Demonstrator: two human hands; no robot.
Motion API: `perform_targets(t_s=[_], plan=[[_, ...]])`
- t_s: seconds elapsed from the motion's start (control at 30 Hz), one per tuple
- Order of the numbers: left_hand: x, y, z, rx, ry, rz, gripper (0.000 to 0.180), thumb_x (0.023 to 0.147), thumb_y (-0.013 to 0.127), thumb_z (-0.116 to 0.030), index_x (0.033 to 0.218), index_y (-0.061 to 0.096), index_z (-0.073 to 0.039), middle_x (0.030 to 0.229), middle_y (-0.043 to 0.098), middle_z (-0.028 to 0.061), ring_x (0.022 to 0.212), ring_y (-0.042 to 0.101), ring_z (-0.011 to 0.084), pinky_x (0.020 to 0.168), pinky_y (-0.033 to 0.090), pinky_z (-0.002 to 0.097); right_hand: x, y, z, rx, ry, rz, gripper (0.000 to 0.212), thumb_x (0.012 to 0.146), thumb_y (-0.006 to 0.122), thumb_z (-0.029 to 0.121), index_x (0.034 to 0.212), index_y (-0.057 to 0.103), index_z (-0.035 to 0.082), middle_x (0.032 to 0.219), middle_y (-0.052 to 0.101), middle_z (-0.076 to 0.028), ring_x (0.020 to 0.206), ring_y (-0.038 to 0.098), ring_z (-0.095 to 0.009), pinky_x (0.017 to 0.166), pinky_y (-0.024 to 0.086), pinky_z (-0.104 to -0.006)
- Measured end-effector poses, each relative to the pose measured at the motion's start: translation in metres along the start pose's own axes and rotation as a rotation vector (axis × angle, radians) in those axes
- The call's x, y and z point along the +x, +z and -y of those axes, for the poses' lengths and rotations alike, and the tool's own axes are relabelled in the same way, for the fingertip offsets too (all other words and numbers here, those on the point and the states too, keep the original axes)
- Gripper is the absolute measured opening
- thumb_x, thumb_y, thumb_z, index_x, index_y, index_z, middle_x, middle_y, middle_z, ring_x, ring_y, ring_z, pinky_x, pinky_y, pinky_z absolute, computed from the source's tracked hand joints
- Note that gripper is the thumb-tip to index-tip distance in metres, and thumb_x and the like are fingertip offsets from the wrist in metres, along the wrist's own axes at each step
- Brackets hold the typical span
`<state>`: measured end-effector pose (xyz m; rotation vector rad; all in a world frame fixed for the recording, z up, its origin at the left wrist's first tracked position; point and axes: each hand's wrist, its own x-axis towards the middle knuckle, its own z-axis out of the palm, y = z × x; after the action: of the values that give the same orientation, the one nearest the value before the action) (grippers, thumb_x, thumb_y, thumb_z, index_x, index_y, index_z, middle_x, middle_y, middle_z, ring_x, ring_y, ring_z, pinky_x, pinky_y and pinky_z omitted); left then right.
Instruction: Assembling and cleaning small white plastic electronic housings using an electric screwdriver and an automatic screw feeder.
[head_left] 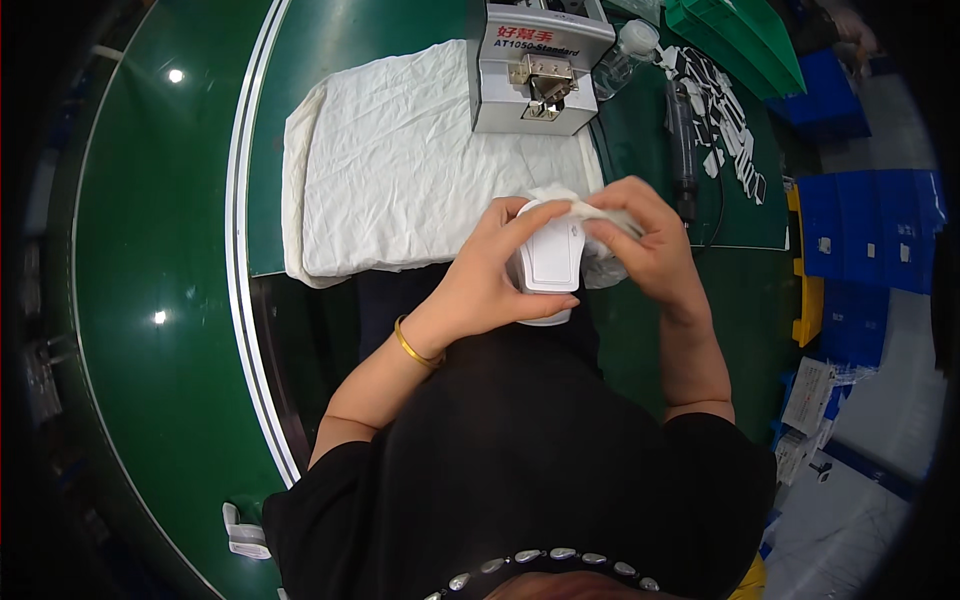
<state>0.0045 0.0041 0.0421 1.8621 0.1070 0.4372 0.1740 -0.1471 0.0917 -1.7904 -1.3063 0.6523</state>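
A white plastic device with a flat tapered face is gripped along its left side by my left hand, thumb below and fingers above. It is held up in front of my body, at the near edge of the cloth-covered table. My right hand is closed on a whitish cloth, slightly blurred, which touches the top of the device. Part of the cloth hangs down behind the device's right side. The device's back is hidden by my left palm.
A white padded cloth covers the green table, a grey machine at its far edge. To the right are a clear bottle, a dark electric screwdriver, black and white strips and a green bin. Blue bins stand farther right.
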Motion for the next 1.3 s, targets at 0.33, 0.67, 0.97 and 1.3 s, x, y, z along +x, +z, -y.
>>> perform_targets(t_s=[0.33,0.67,0.97,1.3], plan=[[-0.008,0.006,0.006,-0.090,0.011,-0.017,0.097,0.062,0.090,-0.018,0.144,0.039,-0.006,0.138,0.051,0.0185,0.127,0.052,0.0339,0.104,0.044,0.0403,0.009,-0.002,-0.011,-0.039,-0.100,-0.190,0.018,0.083,0.070,-0.002,0.099,0.063,0.002,0.108,0.059,-0.008,0.105,0.056,-0.019,0.093,0.043,-0.0291],[-0.019,0.018,0.051,0.168,0.157,-0.215,0.068,0.062,0.091,-0.013,0.111,0.045,-0.002,0.131,0.057,0.0248,0.119,0.059,0.0401,0.090,0.054,0.0400,0.015,0.023,-0.035,-0.164,-0.197,-0.249,0.021,0.079,0.070,-0.009,0.095,0.062,0.000,0.100,0.071,-0.012,0.098,0.069,-0.024,0.097,0.052,-0.0410],[-0.019,0.020,0.046,0.205,0.050,-0.241,0.067,0.064,0.091,-0.017,0.103,0.039,-0.002,0.125,0.059,0.0281,0.116,0.061,0.0404,0.083,0.057,0.0374,0.042,0.045,-0.028,-0.124,-0.266,-0.086,0.010,0.084,0.069,0.000,0.094,0.067,0.000,0.099,0.063,-0.011,0.087,0.063,-0.022,0.077,0.051,-0.0311],[-0.021,0.019,0.051,0.180,0.007,-0.219,0.064,0.063,0.091,-0.013,0.104,0.042,-0.002,0.115,0.062,0.0261,0.118,0.060,0.0397,0.082,0.056,0.0388,0.066,0.024,-0.017,-0.205,-0.170,0.153,0.010,0.085,0.067,0.003,0.095,0.069,0.006,0.094,0.060,-0.008,0.086,0.062,-0.023,0.075,0.050,-0.0303]])
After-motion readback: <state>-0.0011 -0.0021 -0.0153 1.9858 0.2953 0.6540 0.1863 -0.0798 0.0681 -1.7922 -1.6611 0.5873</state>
